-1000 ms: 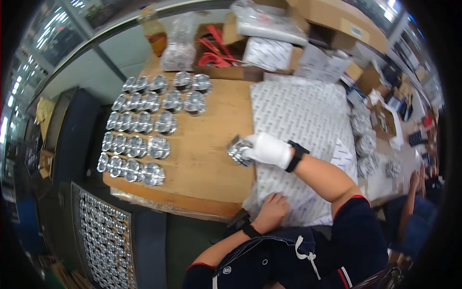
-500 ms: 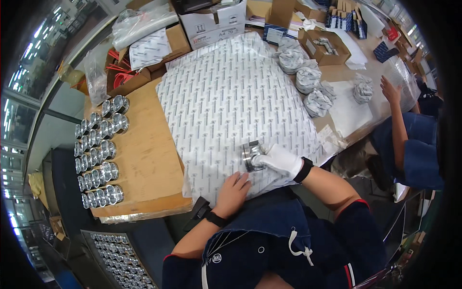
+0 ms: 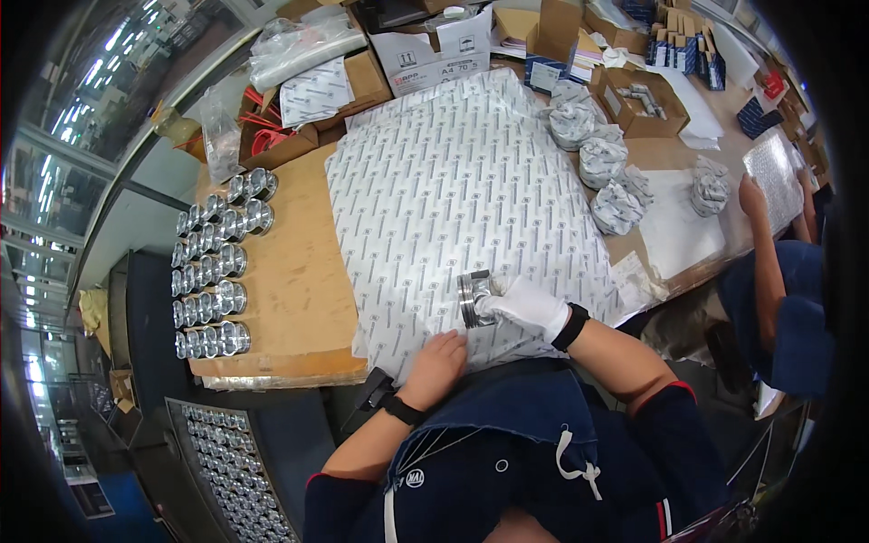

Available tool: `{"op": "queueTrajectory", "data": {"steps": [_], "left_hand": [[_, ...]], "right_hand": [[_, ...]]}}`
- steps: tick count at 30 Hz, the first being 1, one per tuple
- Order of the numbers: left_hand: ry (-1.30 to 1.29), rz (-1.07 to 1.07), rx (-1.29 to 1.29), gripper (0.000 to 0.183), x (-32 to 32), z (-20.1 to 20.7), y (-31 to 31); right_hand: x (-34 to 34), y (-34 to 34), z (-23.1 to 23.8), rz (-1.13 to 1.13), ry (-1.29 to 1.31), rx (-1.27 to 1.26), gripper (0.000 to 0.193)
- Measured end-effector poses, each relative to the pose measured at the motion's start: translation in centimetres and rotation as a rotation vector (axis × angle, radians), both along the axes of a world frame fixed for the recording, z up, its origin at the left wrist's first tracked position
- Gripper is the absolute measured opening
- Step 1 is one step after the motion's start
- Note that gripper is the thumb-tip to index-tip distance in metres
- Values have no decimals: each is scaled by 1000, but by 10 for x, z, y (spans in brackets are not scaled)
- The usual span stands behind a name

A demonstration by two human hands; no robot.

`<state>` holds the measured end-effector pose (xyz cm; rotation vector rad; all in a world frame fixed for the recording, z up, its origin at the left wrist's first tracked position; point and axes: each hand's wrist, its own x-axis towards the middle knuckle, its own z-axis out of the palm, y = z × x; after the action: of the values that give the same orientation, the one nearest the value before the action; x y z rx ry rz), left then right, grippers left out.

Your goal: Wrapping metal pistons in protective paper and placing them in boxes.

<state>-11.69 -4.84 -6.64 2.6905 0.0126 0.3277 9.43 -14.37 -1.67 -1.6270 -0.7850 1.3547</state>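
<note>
A shiny metal piston [image 3: 473, 299] lies on its side just over a stack of white printed wrapping paper [image 3: 434, 208]. My right hand [image 3: 527, 306], in a white glove, is closed round its open end. My bare left hand [image 3: 436, 366] rests at the near edge of the paper, left of the piston and apart from it. Its fingers lie on the paper, close together; the thumb is hidden. Rows of bare pistons [image 3: 224, 299] stand on brown cardboard [image 3: 303, 271] to the left. Several paper-wrapped bundles [image 3: 602, 163] sit along the stack's right side.
At the back left, a cardboard box [image 3: 317, 136] holds red pieces, beside a white carton [image 3: 430, 63]. An open box [image 3: 641, 109] with metal pins stands back right. A co-worker's hand [image 3: 751, 195] holds bubble wrap [image 3: 777, 181]. More pistons fill a rack [image 3: 231, 471] lower left.
The view has shifted, so the table appears further right. My left fingers have drawn closer together on the paper. The co-worker's hand now holds up bubble wrap. My right hand keeps the piston.
</note>
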Motion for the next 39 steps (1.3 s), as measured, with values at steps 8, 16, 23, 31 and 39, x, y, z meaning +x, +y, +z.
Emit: {"op": "queueTrajectory", "data": {"steps": [8,16,23,31,39], "left_hand": [[11,151,79,15,21,69,9],[336,319,55,27,69,79,29],[253,475,-883,64,90,33,66],[274,467,-731,65,120,-7,103],[623,496,-1182,85,110,27,116]], "right_hand": [[3,15,-9,111,29,-5,29],[25,36,-18,305,-414,97,46],[53,42,29,744,-883,355,27],[39,45,-29,-45,-769,314,35],[26,43,5,308,-967,300,65]]}}
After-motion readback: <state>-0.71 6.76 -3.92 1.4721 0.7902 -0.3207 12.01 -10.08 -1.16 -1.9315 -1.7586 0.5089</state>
